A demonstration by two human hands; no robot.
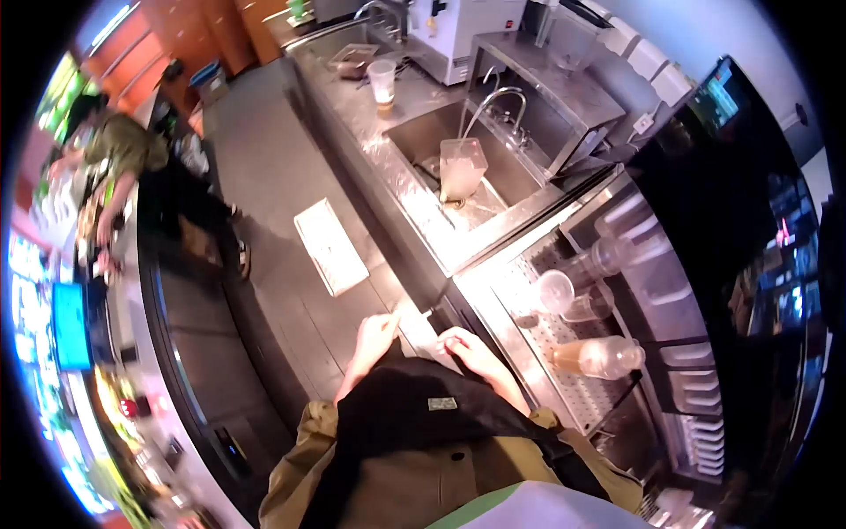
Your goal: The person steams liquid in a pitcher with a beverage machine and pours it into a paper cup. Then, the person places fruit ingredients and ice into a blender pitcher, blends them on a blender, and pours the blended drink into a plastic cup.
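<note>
My left hand (pixel 377 333) is in front of the black apron (pixel 401 397), its fingers bent; whether it holds anything is too small to tell. A little to the right, my right hand (pixel 463 345) has its fingers curled together near the edge of the steel counter. A small pale thing (pixel 426 314) shows between the two hands, and I cannot make out what it is. The hands are apart. Nearest to my right hand on the counter side is a perforated drain tray (pixel 575 392) with clear cups and a bottle (pixel 608 357) lying on it.
A sink (pixel 520 181) holds a clear pitcher (pixel 463 167) under the faucet. A tall plastic cup (pixel 382 82) stands behind it. A white rectangular panel (pixel 331 247) lies on the floor. At the left, another person (pixel 132 150) leans over a counter.
</note>
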